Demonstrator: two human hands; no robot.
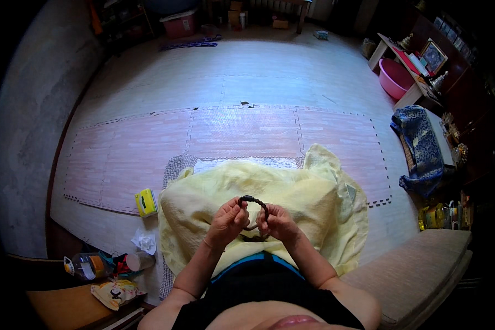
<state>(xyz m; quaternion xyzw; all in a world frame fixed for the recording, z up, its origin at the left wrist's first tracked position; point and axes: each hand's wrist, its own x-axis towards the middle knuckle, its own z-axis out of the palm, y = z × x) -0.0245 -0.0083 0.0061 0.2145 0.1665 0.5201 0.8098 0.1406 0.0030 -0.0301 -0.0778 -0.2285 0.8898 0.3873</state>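
Both my hands are raised over my lap, holding a dark brown, knobbly loop (263,205) that looks like a bracelet. My left hand (227,220) pinches its left side, close to a thicker black piece at the top. With fingers closed, my right hand (278,222) grips the right side. The loop arches up between the hands. Just below them, more dark cord or beads (254,238) lies on the pale yellow cloth (192,217) spread over my legs; its exact form is too small to make out.
A yellow packet (146,202) and crumpled white tissue (143,241) lie to my left, near a large bottle (88,265) and a patterned bag (115,293). A brown padded seat (418,275) is at right. Foam mats (242,132) cover the floor ahead; a pink basin (395,80) stands far right.
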